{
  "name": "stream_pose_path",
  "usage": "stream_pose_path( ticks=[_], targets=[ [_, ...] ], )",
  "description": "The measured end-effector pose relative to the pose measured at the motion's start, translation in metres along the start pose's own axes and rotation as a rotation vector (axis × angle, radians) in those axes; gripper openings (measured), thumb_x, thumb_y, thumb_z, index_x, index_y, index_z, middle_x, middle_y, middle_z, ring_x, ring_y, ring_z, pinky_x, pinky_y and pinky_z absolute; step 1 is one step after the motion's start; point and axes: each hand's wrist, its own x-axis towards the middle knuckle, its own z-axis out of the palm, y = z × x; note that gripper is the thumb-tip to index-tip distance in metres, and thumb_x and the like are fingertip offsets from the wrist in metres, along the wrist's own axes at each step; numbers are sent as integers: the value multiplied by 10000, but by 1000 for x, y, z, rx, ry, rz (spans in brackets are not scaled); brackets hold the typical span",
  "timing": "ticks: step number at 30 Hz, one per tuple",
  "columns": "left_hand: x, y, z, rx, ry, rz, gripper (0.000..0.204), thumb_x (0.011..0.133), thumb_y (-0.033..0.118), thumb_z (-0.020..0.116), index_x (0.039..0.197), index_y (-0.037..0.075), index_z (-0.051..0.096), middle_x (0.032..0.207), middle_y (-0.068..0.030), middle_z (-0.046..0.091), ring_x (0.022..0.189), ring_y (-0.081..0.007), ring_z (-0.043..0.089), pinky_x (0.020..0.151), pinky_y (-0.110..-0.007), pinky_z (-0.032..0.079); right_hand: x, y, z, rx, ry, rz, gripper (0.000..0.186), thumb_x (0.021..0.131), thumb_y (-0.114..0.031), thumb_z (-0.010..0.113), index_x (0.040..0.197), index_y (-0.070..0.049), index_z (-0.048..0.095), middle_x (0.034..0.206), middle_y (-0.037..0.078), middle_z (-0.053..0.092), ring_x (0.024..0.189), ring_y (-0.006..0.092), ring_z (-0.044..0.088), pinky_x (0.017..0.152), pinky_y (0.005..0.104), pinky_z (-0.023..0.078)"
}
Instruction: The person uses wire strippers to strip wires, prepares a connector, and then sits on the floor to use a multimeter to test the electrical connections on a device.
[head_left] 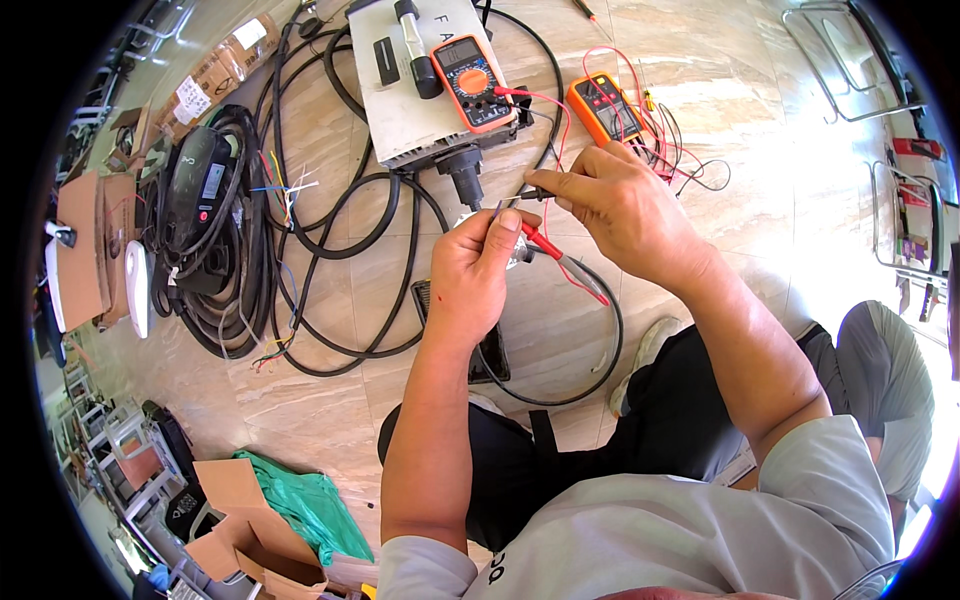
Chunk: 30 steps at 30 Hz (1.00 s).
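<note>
My left hand (468, 275) is closed, thumb against the forefinger, with a red test probe (541, 241) sticking out from its fingers. A thin dark strand shows at its fingertips; what that is I cannot make out. In my right hand (625, 205) is a black test probe (533, 194), its bare metal tip pointing at the left fingertips. Just beyond my hands, a black cable connector (462, 175) juts from the near end of a white metal box (400, 115). An orange multimeter (470, 82) lies on that box, a red lead plugged into it.
A second orange meter (606, 108) with tangled leads lies to the right. Black cable (340, 250) loops across the tiled floor; a coiled cable with a dark control unit (200, 185) sits left. An open cardboard box (262, 545) and green plastic bag (310, 505) stand lower left.
</note>
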Motion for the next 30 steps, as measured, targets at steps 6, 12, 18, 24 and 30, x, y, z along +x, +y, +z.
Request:
stream_pose_path(
  ticks=[6,12,18,24,30],
  targets=[
    [-11,16,-12,-46,85,-57,324,971,275,525,925,-8,675,705,26,561,666,-41,427,614,-215,365,34,29,36,380,95,601,278,903,-136,523,1147,-49,624,837,138,600,747,274,591,704,335,467],
    [-25,24,-15,-12,164,-22,309,963,273,531,913,9,685,682,25,539,653,-44,437,602,-216,371,148,62,99,-180,-162,574,899,716,-598,678,1301,33,417,1197,195,536,1030,328,606,845,395,509],
    [-54,36,-27,-6,247,-44,300,959,262,534,910,9,687,652,38,495,619,-38,392,563,-213,326,186,73,155,-360,-264,713,1043,646,-510,760,1293,164,296,1228,233,506,1087,264,595,876,319,511],
    [-68,35,-42,-75,330,-24,294,965,255,527,918,12,687,643,62,465,591,-30,349,537,-214,294,175,94,120,54,-285,797,706,646,-422,712,1085,108,555,992,180,631,918,260,648,776,317,516],
    [-89,71,-55,-362,406,79,299,968,243,509,930,-9,664,612,72,472,557,1,297,508,-198,246,90,75,-10,910,-137,922,402,781,-332,654,893,52,606,780,111,631,618,182,593,559,311,478]
  ],
)
